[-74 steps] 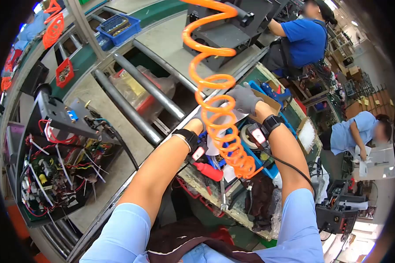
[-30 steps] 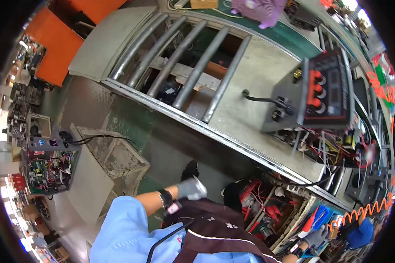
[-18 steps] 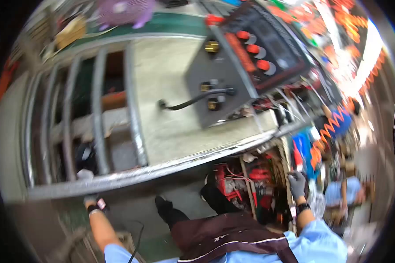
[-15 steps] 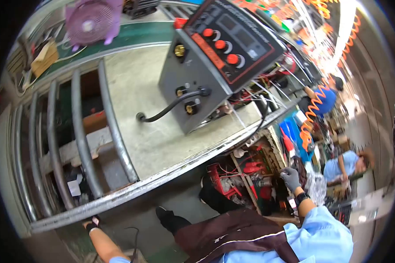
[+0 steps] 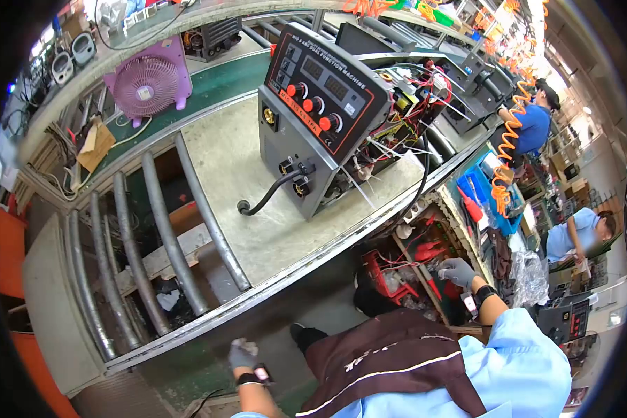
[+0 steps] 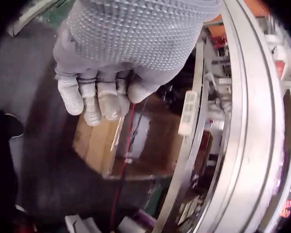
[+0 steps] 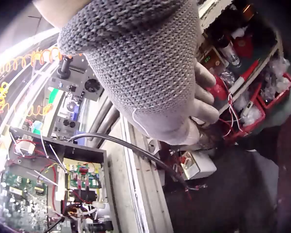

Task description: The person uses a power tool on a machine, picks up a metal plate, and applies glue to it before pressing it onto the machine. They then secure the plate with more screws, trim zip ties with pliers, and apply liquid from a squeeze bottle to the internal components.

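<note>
We judge the step in hand to be a reach into the open shelf [image 5: 425, 240] under the grey desk [image 5: 258, 233], where the red plastic crate of wires and clear bagged parts [image 5: 382, 282] sits just left of the grey-gloved right hand [image 5: 458, 272]. That hand lies with its fingers [image 7: 207, 103] nearly straight, among the clutter on the shelf, and we see nothing gripped in it. The grey-gloved left hand [image 5: 242, 353] hangs low by the desk's front rail with its fingers [image 6: 102, 99] loosely curled and has hold of nothing. To do this well, we would look down at the shelf before closing on anything, since loose red leads and a black cable run across the opening. We would pinch one bag by its top rather than rake through the heap, and we would steady ourselves with the free hand on the rail. Counting what shows: one grey box-shaped welding machine with a black and red panel [image 5: 313, 104] stands on the desk, bearing three red knobs [image 5: 312, 105]. There is also one pink desk fan [image 5: 150, 80], about five steel rollers [image 5: 209, 209], one orange coiled air hose [image 5: 503, 164] and two other people at the line.
</note>
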`<state>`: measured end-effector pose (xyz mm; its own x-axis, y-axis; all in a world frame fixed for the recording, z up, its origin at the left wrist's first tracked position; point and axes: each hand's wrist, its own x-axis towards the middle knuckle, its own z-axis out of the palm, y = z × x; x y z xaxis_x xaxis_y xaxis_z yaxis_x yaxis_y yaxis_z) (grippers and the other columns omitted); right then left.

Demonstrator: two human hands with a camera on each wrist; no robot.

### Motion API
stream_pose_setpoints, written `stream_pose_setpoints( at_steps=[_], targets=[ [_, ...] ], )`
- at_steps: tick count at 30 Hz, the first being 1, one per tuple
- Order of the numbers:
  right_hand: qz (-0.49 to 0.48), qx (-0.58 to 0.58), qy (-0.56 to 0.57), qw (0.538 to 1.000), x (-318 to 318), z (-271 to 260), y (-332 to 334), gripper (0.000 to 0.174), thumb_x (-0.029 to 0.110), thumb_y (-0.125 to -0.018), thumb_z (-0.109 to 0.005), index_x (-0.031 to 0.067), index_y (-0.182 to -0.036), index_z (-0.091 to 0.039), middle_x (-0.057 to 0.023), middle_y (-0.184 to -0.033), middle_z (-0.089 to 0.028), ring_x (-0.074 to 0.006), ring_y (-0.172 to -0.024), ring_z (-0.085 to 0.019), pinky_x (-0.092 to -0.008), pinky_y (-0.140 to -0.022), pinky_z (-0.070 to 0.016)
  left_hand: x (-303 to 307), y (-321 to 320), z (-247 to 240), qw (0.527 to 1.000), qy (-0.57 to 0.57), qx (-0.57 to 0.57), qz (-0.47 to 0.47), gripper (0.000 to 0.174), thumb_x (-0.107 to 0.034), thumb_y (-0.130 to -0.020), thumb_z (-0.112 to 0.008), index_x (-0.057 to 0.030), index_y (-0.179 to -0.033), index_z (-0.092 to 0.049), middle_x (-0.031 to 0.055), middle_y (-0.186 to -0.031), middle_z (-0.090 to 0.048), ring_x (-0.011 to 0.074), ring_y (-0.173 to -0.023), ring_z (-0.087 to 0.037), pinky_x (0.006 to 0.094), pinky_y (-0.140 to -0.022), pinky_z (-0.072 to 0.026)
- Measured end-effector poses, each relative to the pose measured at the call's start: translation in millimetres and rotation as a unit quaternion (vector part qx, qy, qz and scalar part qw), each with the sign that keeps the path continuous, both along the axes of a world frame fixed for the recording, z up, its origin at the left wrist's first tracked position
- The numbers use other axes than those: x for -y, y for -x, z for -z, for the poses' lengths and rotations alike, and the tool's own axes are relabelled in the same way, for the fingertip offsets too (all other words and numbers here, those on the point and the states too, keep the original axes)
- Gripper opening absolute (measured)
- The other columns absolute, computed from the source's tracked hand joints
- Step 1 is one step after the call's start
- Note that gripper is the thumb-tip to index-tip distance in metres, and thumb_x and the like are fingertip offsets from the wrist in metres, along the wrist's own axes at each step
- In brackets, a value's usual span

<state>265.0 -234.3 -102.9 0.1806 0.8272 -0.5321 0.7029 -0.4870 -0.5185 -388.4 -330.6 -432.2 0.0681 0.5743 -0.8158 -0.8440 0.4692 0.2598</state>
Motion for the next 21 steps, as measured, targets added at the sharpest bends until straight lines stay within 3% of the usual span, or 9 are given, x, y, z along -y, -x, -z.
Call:
stream_pose_setpoints(
  at_steps=[3, 5, 7, 9, 11, 13, 16, 19, 21],
  targets=[
    [-0.001, -0.056, 0.012, 0.998, -6.8, -21.4, 13.3, 0.023, 0.01, -0.079, -0.059, -0.0025, -0.098, -0.063, -0.0074, -0.082, -0.064, -0.0144, -0.075, -0.058, -0.0284, -0.069, -0.0471, 7.8, -65.8, -46.0, 0.997, 0.051, -0.028, 0.059, 0.029, -0.028, -0.085, -0.051, -0.0007, -0.091, -0.056, 0.0088, -0.073, -0.058, 0.0221, -0.061, -0.056, 0.0325, -0.057, -0.0468],
    [0.052, -0.077, 0.03, 0.995, -8.9, -34.2, 16.0, 0.025, 0.017, -0.078, -0.063, 0.0013, -0.097, -0.065, -0.0063, -0.085, -0.065, -0.0148, -0.078, -0.059, -0.0289, -0.074, -0.0467, -13.8, -116.6, -118.2, 0.979, 0.073, -0.137, 0.129, 0.027, -0.025, -0.087, -0.049, -0.0007, -0.095, -0.057, 0.0101, -0.077, -0.06, 0.0221, -0.066, -0.059, 0.0319, -0.059, -0.0491],
    [0.072, -0.106, 0.046, 0.991, -12.7, -48.7, 8.6, 0.027, 0.022, -0.083, -0.061, 0.0045, -0.104, -0.064, -0.0059, -0.091, -0.065, -0.0139, -0.082, -0.058, -0.0297, -0.075, -0.0478, -25.1, -147.5, -143.6, 0.973, -0.002, -0.149, 0.174, 0.019, -0.018, -0.09, -0.048, -0.0024, -0.094, -0.058, 0.0106, -0.077, -0.06, 0.0192, -0.065, -0.058, 0.0302, -0.056, -0.0487],
    [0.069, -0.191, -0.009, 0.979, -14.4, -80.5, -8.9, 0.034, 0.028, -0.087, -0.056, 0.0044, -0.111, -0.06, -0.0046, -0.095, -0.064, -0.0131, -0.081, -0.059, -0.0291, -0.072, -0.0484, -57.1, -171.3, -161.0, 0.942, -0.019, -0.144, 0.304, 0.018, -0.017, -0.09, -0.049, -0.0015, -0.096, -0.057, 0.0101, -0.076, -0.058, 0.0176, -0.063, -0.056, 0.0299, -0.056, -0.0484],
    [0.132, -0.326, -0.043, 0.935, -15.9, -103.3, -37.5, 0.036, 0.026, -0.087, -0.055, 0.0009, -0.112, -0.058, -0.0094, -0.096, -0.064, -0.014, -0.08, -0.061, -0.0269, -0.067, -0.0493, -87.7, -188.0, -182.0, 0.924, -0.079, -0.086, 0.364, 0.019, -0.017, -0.09, -0.048, -0.0009, -0.098, -0.055, 0.0098, -0.076, -0.059, 0.0172, -0.064, -0.057, 0.0293, -0.057, -0.0491],
    [0.116, -0.426, -0.121, 0.889, -22.6, -135.7, -85.6, 0.037, 0.025, -0.086, -0.053, -0.0023, -0.111, -0.057, -0.0125, -0.093, -0.064, -0.0163, -0.077, -0.063, -0.0259, -0.062, -0.0498, -122.5, -223.1, -220.7, 0.868, -0.119, -0.202, 0.438, 0.023, -0.02, -0.09, -0.051, -0.0012, -0.102, -0.055, 0.0101, -0.078, -0.062, 0.0176, -0.068, -0.061, 0.0263, -0.059, -0.0495],
    [0.221, -0.424, -0.248, 0.842, -36.0, -144.1, -191.3, 0.04, 0.024, -0.082, -0.057, -0.0062, -0.108, -0.056, -0.0156, -0.089, -0.063, -0.0197, -0.076, -0.062, -0.0292, -0.067, -0.0503, -180.0, -277.2, -261.5, 0.81, -0.184, -0.246, 0.499, 0.032, -0.028, -0.088, -0.056, -0.0016, -0.106, -0.055, 0.0081, -0.079, -0.062, 0.0153, -0.068, -0.06, 0.0259, -0.06, -0.0495],
    [0.332, -0.379, -0.358, 0.786, -60.0, -157.1, -287.2, 0.032, 0.025, -0.087, -0.053, -0.0004, -0.107, -0.056, -0.0077, -0.086, -0.063, -0.0134, -0.067, -0.059, -0.0263, -0.063, -0.0489, -230.6, -334.9, -282.0, 0.75, -0.277, -0.294, 0.524, 0.03, -0.027, -0.088, -0.057, -0.0017, -0.105, -0.057, 0.0058, -0.081, -0.062, 0.0112, -0.066, -0.056, 0.0235, -0.061, -0.0461],
    [0.378, -0.266, -0.37, 0.806, -85.5, -154.6, -351.3, 0.028, 0.018, -0.088, -0.054, 0.0037, -0.112, -0.057, -0.0059, -0.089, -0.063, -0.0113, -0.077, -0.059, -0.0252, -0.067, -0.0488, -257.0, -393.9, -323.6, 0.724, -0.272, -0.312, 0.552, 0.028, -0.024, -0.087, -0.056, -0.0015, -0.105, -0.058, 0.0063, -0.082, -0.062, 0.0119, -0.069, -0.057, 0.0245, -0.063, -0.0461]
  ],
)
